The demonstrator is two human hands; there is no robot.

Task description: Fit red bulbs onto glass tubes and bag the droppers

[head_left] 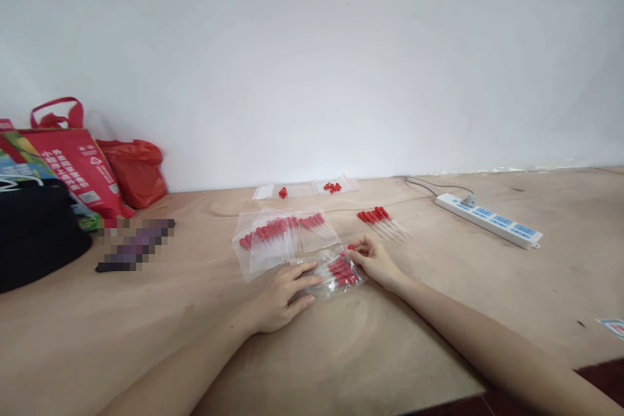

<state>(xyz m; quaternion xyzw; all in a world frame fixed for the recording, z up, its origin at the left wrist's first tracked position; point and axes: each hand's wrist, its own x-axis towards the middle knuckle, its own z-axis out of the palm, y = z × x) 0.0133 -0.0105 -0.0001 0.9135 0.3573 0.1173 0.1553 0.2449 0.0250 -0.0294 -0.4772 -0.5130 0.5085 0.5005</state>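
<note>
A clear plastic bag [325, 288] lies on the table in front of me, with several red-bulbed droppers [344, 270] inside. My left hand [281, 298] rests palm down at its left end, fingers spread over the plastic. At the bag's upper right edge, my right hand [374, 262] pinches a dropper [351, 247] by its red bulb; its thin stem points left over or into the bag, I cannot tell which. Just beyond, more clear bags [258, 263] hold several similar droppers. A loose row of droppers [383, 215] lies past my right hand.
Near the wall are two small bags [308, 190] with red bulbs. A white power strip [490, 220] with a plug and cable sits at right. At left stand a red shopping bag [80, 166], a red plastic bag [134, 172], a black item [39, 234] and a blurred dark flat object [139, 247].
</note>
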